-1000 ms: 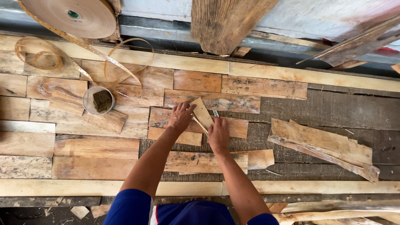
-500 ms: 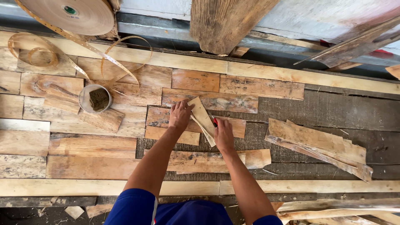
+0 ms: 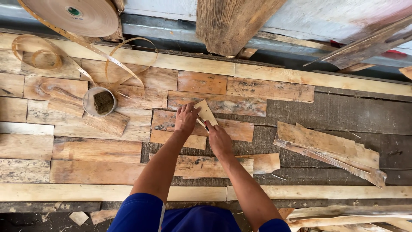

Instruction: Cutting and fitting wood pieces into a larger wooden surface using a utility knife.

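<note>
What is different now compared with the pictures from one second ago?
Little changed. Both hands, left hand and right hand, still hold the small veneer piece, which now stands a little more upright. The pile of strips, tape roll and cup stayed put.

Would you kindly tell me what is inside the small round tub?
The small round tub holds a dark, squarish block; whatever lies beneath the block is covered.

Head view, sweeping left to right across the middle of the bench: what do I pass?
Small round pot → left hand → small wood piece → right hand → stack of wood strips.
</note>
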